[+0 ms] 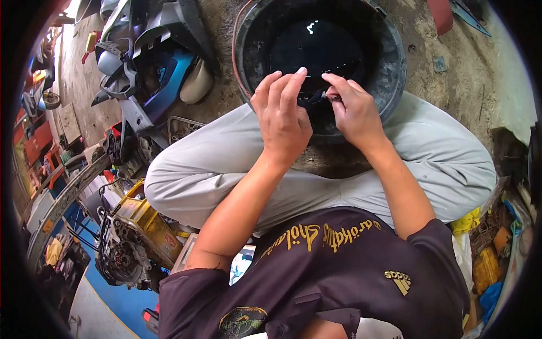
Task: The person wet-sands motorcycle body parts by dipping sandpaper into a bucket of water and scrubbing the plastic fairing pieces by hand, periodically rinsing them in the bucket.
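A black bucket with dark liquid in its bottom stands between my bent legs. Over its near side, my left hand has its fingers stretched forward, and I see nothing clearly held in it. Facing it, my right hand is closed in a pinch on a small dark metal part, whose exact kind I cannot make out. Something dark fills the gap between the two hands and blends into the bucket's inside, so its outline is unclear.
Grey and blue motorbike fairing panels lie on the concrete floor at the upper left. An engine casing and a yellow crate stand at my left. Assorted scrap and a yellow container sit at the right edge.
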The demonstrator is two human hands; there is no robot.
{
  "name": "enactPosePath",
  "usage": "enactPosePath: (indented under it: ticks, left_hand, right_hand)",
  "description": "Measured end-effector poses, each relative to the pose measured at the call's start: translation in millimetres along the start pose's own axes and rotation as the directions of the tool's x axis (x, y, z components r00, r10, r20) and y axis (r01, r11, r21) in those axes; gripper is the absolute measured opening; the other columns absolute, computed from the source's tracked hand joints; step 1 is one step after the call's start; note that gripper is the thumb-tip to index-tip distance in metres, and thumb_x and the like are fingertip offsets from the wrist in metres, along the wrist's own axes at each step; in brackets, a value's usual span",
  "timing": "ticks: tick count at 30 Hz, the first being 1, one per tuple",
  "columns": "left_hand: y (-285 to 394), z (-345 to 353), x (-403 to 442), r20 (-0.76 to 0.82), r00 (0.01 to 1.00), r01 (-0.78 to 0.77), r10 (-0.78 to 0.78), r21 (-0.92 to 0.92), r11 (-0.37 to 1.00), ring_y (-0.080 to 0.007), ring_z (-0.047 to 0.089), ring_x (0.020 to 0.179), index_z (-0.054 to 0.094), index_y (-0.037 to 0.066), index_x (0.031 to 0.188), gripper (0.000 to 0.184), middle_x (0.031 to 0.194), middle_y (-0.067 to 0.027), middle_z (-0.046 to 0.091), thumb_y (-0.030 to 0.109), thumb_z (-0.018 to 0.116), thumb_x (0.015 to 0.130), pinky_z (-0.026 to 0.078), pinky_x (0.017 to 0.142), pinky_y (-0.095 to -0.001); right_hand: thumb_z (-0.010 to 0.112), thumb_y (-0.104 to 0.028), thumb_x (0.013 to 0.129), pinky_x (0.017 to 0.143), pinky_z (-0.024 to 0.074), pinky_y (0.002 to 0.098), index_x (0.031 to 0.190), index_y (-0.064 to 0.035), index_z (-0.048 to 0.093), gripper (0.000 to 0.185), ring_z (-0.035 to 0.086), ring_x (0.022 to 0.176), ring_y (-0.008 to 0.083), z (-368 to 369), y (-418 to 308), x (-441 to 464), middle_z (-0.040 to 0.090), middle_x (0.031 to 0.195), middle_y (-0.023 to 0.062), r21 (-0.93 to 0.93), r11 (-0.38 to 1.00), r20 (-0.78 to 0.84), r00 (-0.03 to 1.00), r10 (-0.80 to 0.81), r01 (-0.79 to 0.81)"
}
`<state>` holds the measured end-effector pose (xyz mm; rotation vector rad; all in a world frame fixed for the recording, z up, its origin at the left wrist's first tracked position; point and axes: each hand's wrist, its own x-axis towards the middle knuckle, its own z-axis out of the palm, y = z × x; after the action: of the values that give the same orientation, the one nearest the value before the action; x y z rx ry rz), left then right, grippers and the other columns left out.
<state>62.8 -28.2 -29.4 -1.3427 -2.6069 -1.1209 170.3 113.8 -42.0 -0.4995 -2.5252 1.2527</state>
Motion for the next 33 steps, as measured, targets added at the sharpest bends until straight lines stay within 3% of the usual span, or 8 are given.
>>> enactPosePath:
  ticks: [10,13,16,19,25,31,33]
  left_hand:
    - [-0.3,1.2,-1.0,-0.006,1.000,0.009,-0.009,0.013,1.000,-0.0371,0.054,0.126,0.056,0.005,0.140,0.069,0.126,-0.0112,0.066,-0.010,0.052,0.073,0.038,0.112,-0.0483]
    - [-2.2,3.7,-2.9,-0.015,1.000,-0.014,0.014,0.019,1.000,-0.0370,0.054,0.126,0.056,0.006,0.140,0.068,0.126,-0.0105,0.066,-0.010,0.052,0.074,0.038,0.111,-0.0480]
    - [0.1,0.7,-2.2,0.011,1.000,-0.011,0.010,0.027,1.000,-0.0367,0.055,0.125,0.056,0.006,0.141,0.069,0.126,-0.0111,0.066,-0.009,0.054,0.074,0.038,0.110,-0.0477]
    - [-1.9,2.2,-5.8,-0.020,0.999,-0.029,0.030,0.048,0.998,-0.0363,0.055,0.125,0.056,0.007,0.142,0.069,0.125,-0.0121,0.065,-0.008,0.055,0.075,0.039,0.108,-0.0480]
    - [-1.2,2.1,-12.4,0.007,0.998,-0.065,0.065,0.100,0.993,-0.0353,0.055,0.125,0.056,0.008,0.142,0.068,0.126,-0.0120,0.063,-0.005,0.057,0.075,0.039,0.105,-0.0494]
    - [-3.8,3.3,-13.8,-0.002,0.997,-0.075,0.076,0.122,0.990,-0.0348,0.055,0.123,0.056,0.010,0.143,0.069,0.125,-0.0113,0.063,-0.002,0.058,0.075,0.039,0.105,-0.0500]
    - [-3.8,3.7,-14.9,-0.002,0.997,-0.079,0.080,0.113,0.990,-0.0346,0.056,0.123,0.055,0.010,0.143,0.070,0.125,-0.0110,0.063,-0.002,0.058,0.074,0.039,0.104,-0.0497]
  right_hand:
    - [0.063,0.011,0.082,0.074,0.0572,0.0427,0.135,-0.0073,0.061,0.057,0.067,0.082,0.0311,-4.6,-13.6,4.4,0.068,0.088,0.0126,0.016,0.998,0.078,0.995,-0.066,0.065]
    - [0.063,0.010,0.082,0.074,0.0568,0.0432,0.135,-0.0074,0.061,0.055,0.066,0.081,0.0312,-2.2,-4.2,3.4,0.067,0.088,0.0129,0.092,0.994,0.015,0.998,-0.064,0.062]
    - [0.062,0.010,0.084,0.073,0.0567,0.0430,0.134,-0.0077,0.062,0.054,0.065,0.080,0.0316,1.1,1.0,1.8,0.066,0.087,0.0131,-0.017,0.996,0.025,0.996,-0.086,0.087]
    - [0.062,0.008,0.084,0.072,0.0566,0.0433,0.135,-0.0085,0.062,0.053,0.065,0.080,0.0326,-4.6,-7.9,3.4,0.065,0.086,0.0136,-0.008,0.995,0.132,0.986,-0.096,0.098]
    - [0.062,0.006,0.085,0.072,0.0563,0.0444,0.134,-0.0087,0.062,0.052,0.065,0.080,0.0346,0.3,2.3,-1.7,0.064,0.087,0.0148,-0.050,0.993,0.158,0.983,-0.096,0.105]
    - [0.059,0.006,0.086,0.072,0.0562,0.0443,0.134,-0.0086,0.063,0.050,0.065,0.081,0.0360,-7.6,-1.2,3.9,0.064,0.088,0.0155,0.033,0.996,0.176,0.980,-0.091,0.087]
    - [0.059,0.006,0.086,0.072,0.0562,0.0445,0.134,-0.0087,0.063,0.051,0.065,0.080,0.0361,-6.6,2.7,0.9,0.064,0.088,0.0154,-0.028,0.994,0.192,0.976,-0.100,0.107]
